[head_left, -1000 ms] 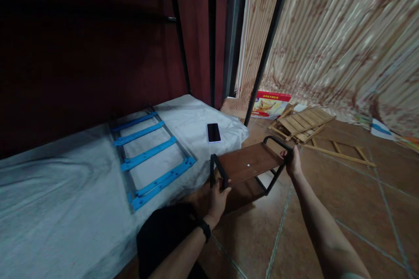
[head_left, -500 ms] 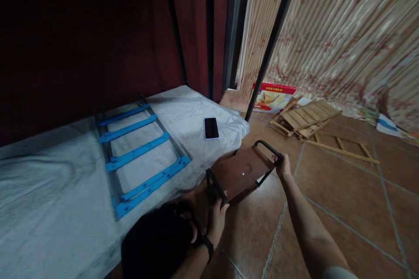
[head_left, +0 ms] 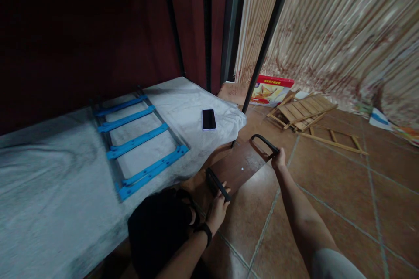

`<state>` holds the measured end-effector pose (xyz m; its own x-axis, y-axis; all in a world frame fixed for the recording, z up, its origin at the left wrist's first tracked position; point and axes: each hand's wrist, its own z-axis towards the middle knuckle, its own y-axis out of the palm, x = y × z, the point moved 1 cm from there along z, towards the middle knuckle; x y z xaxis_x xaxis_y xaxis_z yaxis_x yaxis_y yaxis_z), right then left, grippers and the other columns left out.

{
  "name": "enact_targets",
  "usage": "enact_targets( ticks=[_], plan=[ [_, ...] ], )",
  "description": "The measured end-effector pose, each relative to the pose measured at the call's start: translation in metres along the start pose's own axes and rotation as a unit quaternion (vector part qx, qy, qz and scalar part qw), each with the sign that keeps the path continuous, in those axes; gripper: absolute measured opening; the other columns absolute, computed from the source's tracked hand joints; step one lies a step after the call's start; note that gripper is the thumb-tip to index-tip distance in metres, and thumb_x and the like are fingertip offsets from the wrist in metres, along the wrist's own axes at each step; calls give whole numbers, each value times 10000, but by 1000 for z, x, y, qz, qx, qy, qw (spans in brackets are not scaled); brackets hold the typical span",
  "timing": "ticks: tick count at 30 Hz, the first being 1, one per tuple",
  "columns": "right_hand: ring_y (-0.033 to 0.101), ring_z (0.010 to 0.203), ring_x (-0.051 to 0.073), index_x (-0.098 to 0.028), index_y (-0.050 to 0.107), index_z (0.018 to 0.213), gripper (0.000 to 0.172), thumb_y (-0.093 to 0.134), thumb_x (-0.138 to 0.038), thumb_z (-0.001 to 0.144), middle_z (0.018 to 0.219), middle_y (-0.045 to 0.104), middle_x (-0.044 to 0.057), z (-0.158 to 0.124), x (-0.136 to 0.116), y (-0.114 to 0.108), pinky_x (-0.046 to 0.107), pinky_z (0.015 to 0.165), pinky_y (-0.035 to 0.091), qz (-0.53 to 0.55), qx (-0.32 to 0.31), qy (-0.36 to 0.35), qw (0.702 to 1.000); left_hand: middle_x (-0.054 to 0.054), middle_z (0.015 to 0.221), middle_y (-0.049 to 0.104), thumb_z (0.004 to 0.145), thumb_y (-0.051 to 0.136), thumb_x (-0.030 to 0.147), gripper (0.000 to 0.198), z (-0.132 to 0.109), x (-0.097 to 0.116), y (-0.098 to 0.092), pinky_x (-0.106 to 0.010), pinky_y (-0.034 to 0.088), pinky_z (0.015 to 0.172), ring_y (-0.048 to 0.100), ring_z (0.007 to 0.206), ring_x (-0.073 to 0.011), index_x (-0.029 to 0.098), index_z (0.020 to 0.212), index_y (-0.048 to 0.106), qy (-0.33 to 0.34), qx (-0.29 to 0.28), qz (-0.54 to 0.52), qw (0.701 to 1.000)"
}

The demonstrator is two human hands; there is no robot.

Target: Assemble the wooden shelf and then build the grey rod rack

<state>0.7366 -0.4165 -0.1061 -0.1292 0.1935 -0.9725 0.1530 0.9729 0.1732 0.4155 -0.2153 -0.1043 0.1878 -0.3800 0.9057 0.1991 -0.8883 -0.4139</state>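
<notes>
A small brown board with black tubular end handles, looking like a tray or low folding table (head_left: pixel 240 166), is between my hands just above or on the tiles; I cannot tell which. My left hand (head_left: pixel 218 205), with a dark band on its wrist, grips the near black handle. Around the corner of the far handle closes my right hand (head_left: pixel 278 158). The board's underside and any legs are hidden. To the left, a blue-slatted frame with grey rails (head_left: pixel 140 140) lies flat on the bed's pale cover (head_left: pixel 65 218). A phone (head_left: pixel 209 120) rests near the bed's corner.
A dark upright pole (head_left: pixel 266 39) rises at the bed's corner. Beyond it, a red and yellow box (head_left: pixel 271 91) leans by the curtain (head_left: pixel 330 30). Wooden slatted pieces (head_left: pixel 307 111) lie on the tiled floor (head_left: pixel 330 183). My dark-clothed knee (head_left: pixel 157 235) is beside the bed.
The brown board has tilted so that more of its top faces me, and its lower frame no longer shows. Both hands keep hold of the handles. My view has shifted slightly.
</notes>
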Motion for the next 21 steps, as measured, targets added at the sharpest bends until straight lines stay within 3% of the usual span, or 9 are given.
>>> enact_targets(
  ticks=[3, 9, 16, 21],
  plan=[
    [532, 653, 188, -252, 432, 716, 324, 482, -572, 729, 639, 525, -24, -3, 0, 1, 315, 551, 432, -6, 45, 15, 999, -87, 1510, 390, 776, 500, 11, 551, -1, -3, -3, -402, 327, 1157, 359, 1404, -217, 222, 1283, 538, 3, 3, 13, 1000],
    [580, 942, 204, -257, 524, 816, 322, 456, -562, 737, 864, 625, -20, -8, 4, -8, 301, 695, 421, -28, 95, 45, 994, -104, 1570, 274, 699, 522, -30, 758, -7, -11, -6, -409, 277, 1176, 231, 1457, -240, 235, 1403, 427, -4, 2, 7, 1000],
    [530, 1121, 234, -284, 577, 927, 409, 426, -621, 754, 1103, 638, -3, -16, 4, -12, 351, 804, 404, -69, 80, 53, 993, -142, 1580, 228, 672, 579, 4, 802, -8, -16, -6, -415, 219, 1191, 165, 1475, -257, 173, 1433, 390, -33, 40, -21, 998],
    [512, 1123, 217, -277, 581, 923, 354, 605, -533, 679, 1092, 626, -22, -28, 7, -6, 308, 822, 417, -97, 52, 13, 994, -180, 1558, 272, 720, 557, 25, 642, -3, -19, -2, -408, 224, 1190, 224, 1457, -274, 112, 1352, 487, -65, 56, -36, 996]
  ],
)
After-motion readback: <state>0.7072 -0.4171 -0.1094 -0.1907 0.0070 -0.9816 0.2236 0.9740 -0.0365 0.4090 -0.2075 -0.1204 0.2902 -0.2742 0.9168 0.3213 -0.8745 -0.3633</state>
